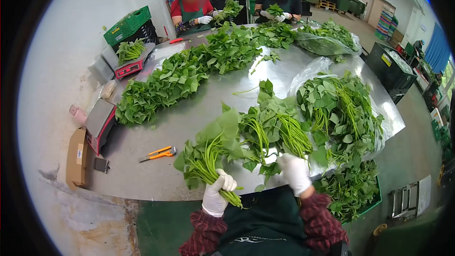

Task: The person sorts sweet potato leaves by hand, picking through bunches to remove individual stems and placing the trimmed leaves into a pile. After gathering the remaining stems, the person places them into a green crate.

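My left hand [216, 193], in a white glove, grips the stem ends of a bunch of leafy greens [208, 149] held over the near edge of the steel table [156, 161]. My right hand [295, 173], also gloved, rests on the stems of a loose pile of greens [272, 125] lying on the table just beyond it; whether it holds any stems is unclear. A larger heap of greens [339, 109] on clear plastic lies to the right.
Orange-handled scissors [160, 153] lie left of my hands. A long row of greens [185, 73] runs up the table. Two people in gloves work at the far end. Scales [130, 66], a green crate [128, 24] and a crate of greens [353, 187] stand around.
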The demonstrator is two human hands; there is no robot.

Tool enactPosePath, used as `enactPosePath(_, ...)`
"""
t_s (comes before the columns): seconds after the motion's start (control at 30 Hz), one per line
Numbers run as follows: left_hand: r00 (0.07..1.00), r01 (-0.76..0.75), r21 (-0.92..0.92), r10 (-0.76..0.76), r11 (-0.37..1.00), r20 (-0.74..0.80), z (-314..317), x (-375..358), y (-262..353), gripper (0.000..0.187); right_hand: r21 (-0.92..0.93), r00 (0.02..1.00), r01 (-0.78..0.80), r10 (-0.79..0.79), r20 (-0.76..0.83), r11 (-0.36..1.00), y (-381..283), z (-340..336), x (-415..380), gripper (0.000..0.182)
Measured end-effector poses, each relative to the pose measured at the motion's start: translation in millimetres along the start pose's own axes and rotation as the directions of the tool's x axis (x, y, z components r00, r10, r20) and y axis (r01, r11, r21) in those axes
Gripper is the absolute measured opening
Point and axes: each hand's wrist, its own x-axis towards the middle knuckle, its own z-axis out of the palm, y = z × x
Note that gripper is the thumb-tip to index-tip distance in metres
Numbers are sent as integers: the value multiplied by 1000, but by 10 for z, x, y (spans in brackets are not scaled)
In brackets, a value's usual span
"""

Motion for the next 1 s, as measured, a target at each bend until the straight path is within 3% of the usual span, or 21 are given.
enactPosePath(0.1,996,-40,-38,37,998,-86,-8,-34,10,8,-109,992,40,-26,124,993,-346,338,193,28)
enactPosePath(0.17,990,-86,-44,80,995,-119,-31,-33,61,9,-123,992,70,-56,112,990,-143,786,292,26)
enactPosePath(0.23,980,-136,-25,131,990,-153,-69,-43,130,8,-103,994,-29,40,107,994,-62,905,409,25)
enactPosePath(0.27,978,-143,2,142,990,-152,-84,-44,157,7,-69,997,-72,73,22,995,-161,757,465,23)
enactPosePath(0.37,966,-134,86,149,987,-210,-130,-33,150,5,106,941,55,-16,-339,993,-451,253,521,18)
enactPosePath(0.5,950,-110,133,143,985,-279,7,90,2,4,78,926,143,-106,-363,987,-535,242,397,16)
enactPosePath(0.6,970,-81,311,147,947,-196,122,193,-70,10,22,951,170,-158,-266,985,-735,149,163,17)
enactPosePath(0.73,952,-126,314,204,941,-228,371,294,-95,9,63,953,242,-224,-205,968,-875,67,-53,18)
enactPosePath(0.83,962,-47,391,147,919,-230,365,306,-105,13,86,949,271,-251,-189,959,-897,7,-119,20)
enactPosePath(0.93,969,8,405,93,914,-230,348,260,-99,15,202,977,206,-189,-99,958,-887,-91,-158,23)
enactPosePath(1.0,970,8,382,85,924,-228,362,243,-97,15,455,980,-37,-57,193,890,-846,-155,-154,27)
